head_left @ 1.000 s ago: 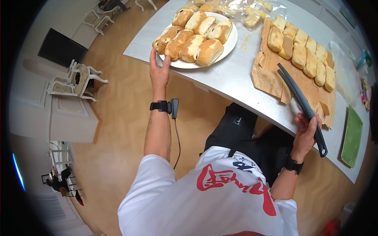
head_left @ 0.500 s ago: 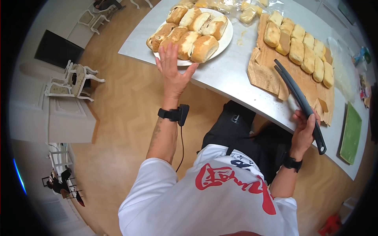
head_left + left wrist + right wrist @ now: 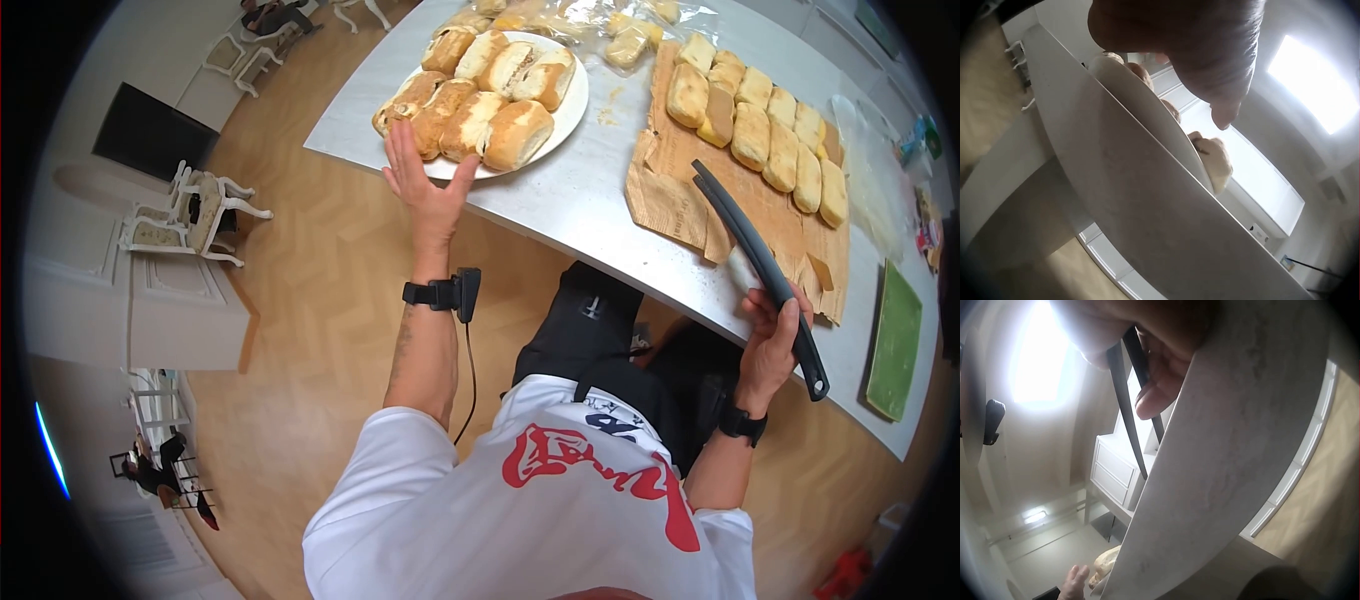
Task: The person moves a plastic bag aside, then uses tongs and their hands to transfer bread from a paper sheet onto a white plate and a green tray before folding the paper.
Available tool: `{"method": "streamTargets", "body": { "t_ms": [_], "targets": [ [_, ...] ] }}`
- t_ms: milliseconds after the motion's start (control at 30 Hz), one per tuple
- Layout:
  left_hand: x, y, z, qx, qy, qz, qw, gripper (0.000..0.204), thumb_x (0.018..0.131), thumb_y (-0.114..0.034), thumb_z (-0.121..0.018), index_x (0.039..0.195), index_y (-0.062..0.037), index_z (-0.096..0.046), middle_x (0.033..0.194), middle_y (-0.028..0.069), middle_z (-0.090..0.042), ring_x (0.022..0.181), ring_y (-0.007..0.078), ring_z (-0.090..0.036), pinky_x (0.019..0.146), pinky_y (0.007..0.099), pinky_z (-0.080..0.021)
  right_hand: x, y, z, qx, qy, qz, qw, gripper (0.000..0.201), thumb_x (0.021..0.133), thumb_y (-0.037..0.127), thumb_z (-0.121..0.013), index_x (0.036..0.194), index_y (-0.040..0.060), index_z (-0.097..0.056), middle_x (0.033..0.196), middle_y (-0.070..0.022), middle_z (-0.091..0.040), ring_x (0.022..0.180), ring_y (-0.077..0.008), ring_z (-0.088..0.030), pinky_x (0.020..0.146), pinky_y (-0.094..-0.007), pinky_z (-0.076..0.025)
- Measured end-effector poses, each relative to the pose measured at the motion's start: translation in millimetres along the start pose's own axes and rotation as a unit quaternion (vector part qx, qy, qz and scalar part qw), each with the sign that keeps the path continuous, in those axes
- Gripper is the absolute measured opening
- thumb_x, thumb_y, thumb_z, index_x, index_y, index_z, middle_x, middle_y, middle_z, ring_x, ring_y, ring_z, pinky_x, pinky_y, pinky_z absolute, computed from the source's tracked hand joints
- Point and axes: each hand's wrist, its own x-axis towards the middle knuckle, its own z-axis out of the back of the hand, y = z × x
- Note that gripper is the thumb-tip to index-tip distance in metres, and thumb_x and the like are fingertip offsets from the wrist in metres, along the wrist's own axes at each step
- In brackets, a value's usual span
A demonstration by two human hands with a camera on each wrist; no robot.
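My left hand (image 3: 428,200) is at the near edge of a round white plate (image 3: 574,108), fingers straight and thumb spread, fingertips right at the nearest buns. Two rows of browned, filled buns (image 3: 518,136) fill the plate, with more partly seen behind. In the left wrist view the hand (image 3: 1210,50) hangs above the plate's rim and a bun (image 3: 1215,167). Black tongs (image 3: 757,245) are gripped near their ringed end by my right hand (image 3: 770,350), their arms close together, pointing over the brown paper (image 3: 665,195). The right wrist view shows fingers curled round the tongs (image 3: 1124,403).
Paler buns (image 3: 752,138) stand in rows on the paper. Clear plastic bags (image 3: 640,45) with bread lie at the back. A green rectangular tray (image 3: 893,340) sits at the right edge of the white table (image 3: 560,205). White chairs (image 3: 205,212) stand at the left.
My left hand has gone from holding the plate's left rim to lying spread at its near edge by the buns. The right hand keeps the tongs in nearly the same place.
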Motion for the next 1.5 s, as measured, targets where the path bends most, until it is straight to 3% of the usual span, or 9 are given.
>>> {"method": "streamTargets", "body": {
  "t_ms": [67, 200, 367, 467, 567, 1367, 1500],
  "targets": [
    [4.5, 16.6, 2.3, -0.027, 0.001, 0.034, 0.999, 0.096, 0.076, -0.041, -0.079, 0.15, -0.0082, -0.027, 0.156, 0.0182, -0.027, 0.145, 0.0384, -0.019, 0.114, 0.06, -0.01, -0.1, -0.2, -0.9, -0.001, 0.002, -0.003, 1.0, 0.036, 0.099, 0.025, -0.051, 0.119, -0.0046, -0.052, 0.102, -0.0168, -0.064, 0.084, -0.0215, -0.068, 0.075, -0.0302, -0.057],
    [9.6, 39.5, -1.3, -0.051, 0.001, 0.059, 0.997, 0.094, 0.08, -0.045, -0.074, 0.15, -0.0051, -0.025, 0.155, 0.0206, -0.026, 0.145, 0.0398, -0.018, 0.114, 0.0577, -0.01, 0.5, -0.7, -0.1, -0.002, -0.001, -0.002, 1.0, 0.036, 0.099, 0.025, -0.052, 0.118, -0.0043, -0.052, 0.102, -0.0168, -0.065, 0.084, -0.0217, -0.068, 0.075, -0.0302, -0.057],
    [10.3, 36.1, -2.6, -0.046, 0.035, 0.108, 0.992, 0.088, 0.091, -0.054, -0.055, 0.153, -0.0033, -0.017, 0.157, 0.0216, -0.021, 0.147, 0.0392, -0.011, 0.116, 0.0562, -0.006, 0.4, -1.3, -0.1, 0.001, 0.004, 0.001, 1.0, 0.037, 0.098, 0.027, -0.053, 0.118, -0.0039, -0.052, 0.103, -0.0166, -0.065, 0.084, -0.0216, -0.068, 0.075, -0.0301, -0.057],
    [10.9, 28.4, -4.6, -0.038, 0.006, 0.121, 0.992, 0.085, 0.095, -0.055, -0.044, 0.154, -0.0023, -0.013, 0.159, 0.0211, -0.016, 0.148, 0.038, -0.007, 0.116, 0.0572, -0.002, 0.8, -1.3, 1.1, 0.001, 0.005, -0.001, 1.0, 0.037, 0.098, 0.027, -0.054, 0.119, -0.0038, -0.052, 0.102, -0.0166, -0.065, 0.084, -0.0212, -0.068, 0.075, -0.03, -0.057],
    [9.2, 21.6, -9.2, 0.007, 0.041, 0.156, 0.987, 0.083, 0.097, -0.055, -0.041, 0.153, -0.0008, -0.013, 0.16, 0.02, -0.014, 0.149, 0.0369, -0.005, 0.115, 0.0582, 0.001, 0.5, -1.1, 0.6, 0.002, 0.008, -0.001, 1.0, 0.037, 0.098, 0.027, -0.054, 0.119, -0.0039, -0.052, 0.102, -0.0166, -0.065, 0.084, -0.021, -0.068, 0.075, -0.0298, -0.057],
    [15.1, 31.1, -15.7, 0.027, 0.034, 0.188, 0.981, 0.079, 0.098, -0.056, -0.035, 0.152, -0.0004, -0.02, 0.16, 0.0196, -0.017, 0.149, 0.0367, -0.008, 0.115, 0.0595, -0.002, -0.2, -1.5, 0.9, 0.004, 0.009, -0.002, 1.0, 0.037, 0.098, 0.026, -0.054, 0.119, -0.004, -0.051, 0.103, -0.0162, -0.064, 0.084, -0.0212, -0.067, 0.075, -0.03, -0.056],
    [13.7, 37.9, -13.9, 0.032, -0.01, 0.139, 0.99, 0.071, 0.1, -0.048, -0.039, 0.149, 0.0005, -0.027, 0.155, 0.0233, -0.026, 0.146, 0.0387, -0.017, 0.116, 0.0548, -0.011, 0.4, -3.2, -1.4, 0.014, 0.011, -0.002, 1.0, 0.036, 0.098, 0.026, -0.054, 0.119, -0.0036, -0.051, 0.102, -0.0161, -0.064, 0.084, -0.0209, -0.067, 0.074, -0.0299, -0.057]
  ]
}}
